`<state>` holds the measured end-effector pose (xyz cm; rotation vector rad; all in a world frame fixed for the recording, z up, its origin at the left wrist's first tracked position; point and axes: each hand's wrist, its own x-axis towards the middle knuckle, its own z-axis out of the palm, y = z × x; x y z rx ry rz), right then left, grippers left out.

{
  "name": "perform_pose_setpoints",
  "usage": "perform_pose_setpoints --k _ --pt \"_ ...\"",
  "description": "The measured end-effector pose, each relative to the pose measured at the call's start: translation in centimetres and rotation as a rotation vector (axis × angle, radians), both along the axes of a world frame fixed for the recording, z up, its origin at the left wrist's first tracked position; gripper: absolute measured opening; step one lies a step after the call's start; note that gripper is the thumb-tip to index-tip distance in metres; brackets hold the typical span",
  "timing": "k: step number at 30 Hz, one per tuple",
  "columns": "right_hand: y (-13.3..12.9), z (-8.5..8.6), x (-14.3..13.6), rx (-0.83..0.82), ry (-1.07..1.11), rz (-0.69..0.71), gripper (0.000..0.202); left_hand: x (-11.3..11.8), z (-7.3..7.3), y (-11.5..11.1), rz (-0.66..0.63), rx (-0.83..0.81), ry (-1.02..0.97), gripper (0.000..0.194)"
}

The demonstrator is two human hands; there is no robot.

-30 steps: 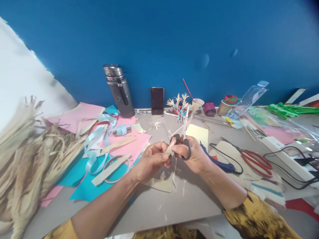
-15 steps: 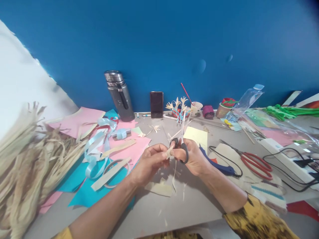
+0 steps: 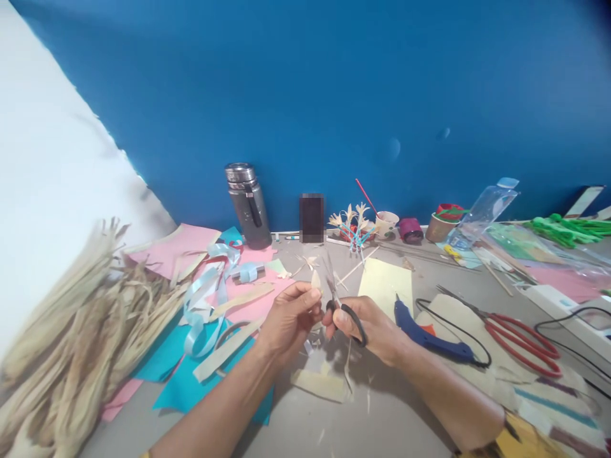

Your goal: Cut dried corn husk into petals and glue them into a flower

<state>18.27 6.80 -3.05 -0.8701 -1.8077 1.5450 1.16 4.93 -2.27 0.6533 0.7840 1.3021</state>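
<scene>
Between thumb and fingers, my left hand [image 3: 294, 312] pinches a small pale husk piece [image 3: 316, 280] that points upward. My right hand [image 3: 365, 324] holds black-handled scissors [image 3: 353, 323] by the loops, blades pointing up and slightly left. The blades are beside the husk piece, with a small gap between them. A thin pale strip [image 3: 348, 369] hangs beneath my right hand. Below both hands, a cut husk piece [image 3: 317, 385] lies on the grey table [image 3: 367, 420] near small scraps.
Dried husks [image 3: 62, 343], blue ribbon [image 3: 195, 312] and coloured papers lie left. A flask [image 3: 248, 207], phone [image 3: 312, 218] and husk flowers [image 3: 356, 219] stand behind. Right are a blue glue gun [image 3: 429, 340], red-handled scissors [image 3: 522, 343], a bottle [image 3: 482, 213] and a power strip [image 3: 568, 321].
My hands have moved apart. The husk piece now stands upright in my left fingers, and the scissors have tilted left. The whole view has shifted, with table items appearing lower and farther right.
</scene>
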Motion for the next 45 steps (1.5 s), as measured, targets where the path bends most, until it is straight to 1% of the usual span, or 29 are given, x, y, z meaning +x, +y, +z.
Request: perform_pose_setpoints --k 3,7,12,20,24,31,45 --pt "-0.21 -0.31 -0.18 -0.003 -0.044 0.017 0.067 0.18 -0.11 -0.06 0.052 -0.014 -0.002 0.032" --pt "-0.34 -0.50 -0.09 0.009 -0.088 0.053 0.069 0.31 -0.09 -0.12 0.078 -0.031 -0.020 0.034" --pt "-0.39 -0.43 -0.13 0.029 -0.104 0.066 0.068 0.39 0.03 -0.23 0.057 -0.038 -0.044 0.033" --pt "-0.24 -0.92 -0.30 -0.024 -0.083 0.037 0.064 0.49 -0.23 -0.29 0.031 -0.037 -0.055 0.034" --pt "-0.34 -0.85 -0.29 -0.046 -0.072 0.028 0.062 0.49 -0.09 -0.33 0.044 -0.046 -0.046 0.036" --pt "-0.24 -0.82 -0.28 -0.026 -0.105 0.039 0.064 0.53 0.12 -0.38 0.048 -0.043 -0.028 0.036" --pt "-0.44 -0.61 -0.58 -0.089 -0.071 0.004 0.061 0.51 0.09 -0.40 0.066 -0.065 -0.036 0.037"
